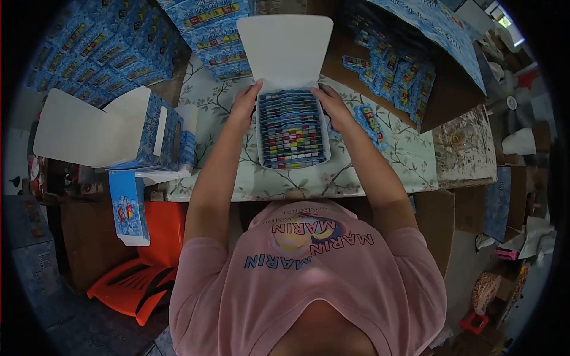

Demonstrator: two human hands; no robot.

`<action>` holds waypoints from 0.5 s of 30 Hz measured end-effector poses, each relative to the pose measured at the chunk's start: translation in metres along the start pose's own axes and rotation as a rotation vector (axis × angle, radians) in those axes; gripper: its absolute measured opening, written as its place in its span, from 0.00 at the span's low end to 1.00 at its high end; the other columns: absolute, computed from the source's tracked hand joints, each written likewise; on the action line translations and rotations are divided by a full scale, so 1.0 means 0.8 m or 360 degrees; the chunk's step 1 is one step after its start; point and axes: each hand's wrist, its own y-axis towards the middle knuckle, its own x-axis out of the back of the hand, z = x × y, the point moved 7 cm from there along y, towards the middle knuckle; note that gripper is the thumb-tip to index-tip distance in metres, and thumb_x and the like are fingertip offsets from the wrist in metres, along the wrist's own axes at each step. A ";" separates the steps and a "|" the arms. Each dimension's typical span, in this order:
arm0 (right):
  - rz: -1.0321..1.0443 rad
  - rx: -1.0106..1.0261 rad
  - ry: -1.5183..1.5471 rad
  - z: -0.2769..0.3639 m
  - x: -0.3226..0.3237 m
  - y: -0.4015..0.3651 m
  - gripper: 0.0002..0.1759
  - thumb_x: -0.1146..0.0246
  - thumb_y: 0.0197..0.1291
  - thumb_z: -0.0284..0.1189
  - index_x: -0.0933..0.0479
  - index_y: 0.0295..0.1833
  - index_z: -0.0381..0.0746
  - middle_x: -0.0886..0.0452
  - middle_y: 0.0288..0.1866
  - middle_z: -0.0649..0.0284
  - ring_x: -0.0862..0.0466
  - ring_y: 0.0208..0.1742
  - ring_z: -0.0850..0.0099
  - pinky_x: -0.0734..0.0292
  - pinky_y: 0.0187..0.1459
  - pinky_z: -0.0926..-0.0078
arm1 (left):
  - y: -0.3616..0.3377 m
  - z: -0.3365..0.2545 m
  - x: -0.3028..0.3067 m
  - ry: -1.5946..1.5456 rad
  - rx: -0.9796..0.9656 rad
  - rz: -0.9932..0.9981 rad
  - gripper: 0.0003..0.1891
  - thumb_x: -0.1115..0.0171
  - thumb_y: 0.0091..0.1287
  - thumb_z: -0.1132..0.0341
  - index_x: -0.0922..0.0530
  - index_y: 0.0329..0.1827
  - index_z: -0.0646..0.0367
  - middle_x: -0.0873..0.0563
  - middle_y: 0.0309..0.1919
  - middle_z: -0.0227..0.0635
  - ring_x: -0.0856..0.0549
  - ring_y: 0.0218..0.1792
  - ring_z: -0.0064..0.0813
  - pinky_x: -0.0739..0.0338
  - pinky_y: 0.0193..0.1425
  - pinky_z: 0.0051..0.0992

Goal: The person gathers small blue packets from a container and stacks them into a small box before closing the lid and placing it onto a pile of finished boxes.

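Observation:
A white cardboard box (260, 142) lies in front of me on the flowered tablecloth, its white lid (287, 50) raised at the far side. Colourful flat packets (292, 127) fill it in a tight row, their edges upward. My left hand (243, 107) grips the far left side of the box, thumb near the lid's fold. On the opposite side my right hand (333, 107) holds the far right wall, fingers partly hidden. Just beyond my right wrist a loose blue packet (371, 126) lies on the cloth.
At right, a large carton (457, 101) lies on its side, spilling blue packets (395, 74). Blue printed boxes (107, 44) are stacked at the far left. Nearer stands another open box (148, 133). An orange chair (133, 282) is below it, left of me.

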 end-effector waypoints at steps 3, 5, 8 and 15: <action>-0.0007 0.0029 -0.0164 0.006 0.001 0.004 0.33 0.39 0.60 0.42 0.36 0.66 0.35 0.27 0.61 0.52 0.24 0.59 0.63 0.29 0.57 0.69 | 0.008 -0.002 -0.003 0.0230 -0.0047 -0.0130 0.29 0.34 0.60 0.50 0.24 0.54 0.68 0.17 0.42 0.38 0.19 0.40 0.27 0.26 0.46 0.26; -0.0054 0.0157 -0.0321 -0.010 0.001 0.031 0.33 0.39 0.60 0.42 0.35 0.65 0.34 0.26 0.60 0.52 0.24 0.57 0.62 0.29 0.56 0.68 | 0.012 -0.001 -0.010 0.0429 -0.0097 -0.0144 0.28 0.33 0.60 0.49 0.22 0.51 0.68 0.16 0.38 0.38 0.18 0.38 0.27 0.25 0.44 0.27; -0.0148 0.0302 -0.0834 -0.025 0.000 0.066 0.32 0.39 0.60 0.41 0.35 0.64 0.33 0.23 0.56 0.51 0.21 0.54 0.59 0.27 0.54 0.67 | 0.015 -0.010 -0.010 0.0619 -0.0559 -0.0216 0.28 0.33 0.59 0.49 0.20 0.47 0.69 0.16 0.31 0.37 0.19 0.32 0.27 0.25 0.41 0.28; -0.0141 0.0240 -0.0256 -0.009 0.006 -0.033 0.37 0.41 0.62 0.49 0.39 0.69 0.38 0.31 0.65 0.52 0.31 0.65 0.62 0.35 0.62 0.70 | -0.064 0.009 -0.005 0.0621 -0.0562 -0.0307 0.31 0.35 0.62 0.51 0.28 0.59 0.68 0.20 0.50 0.46 0.22 0.52 0.33 0.28 0.52 0.30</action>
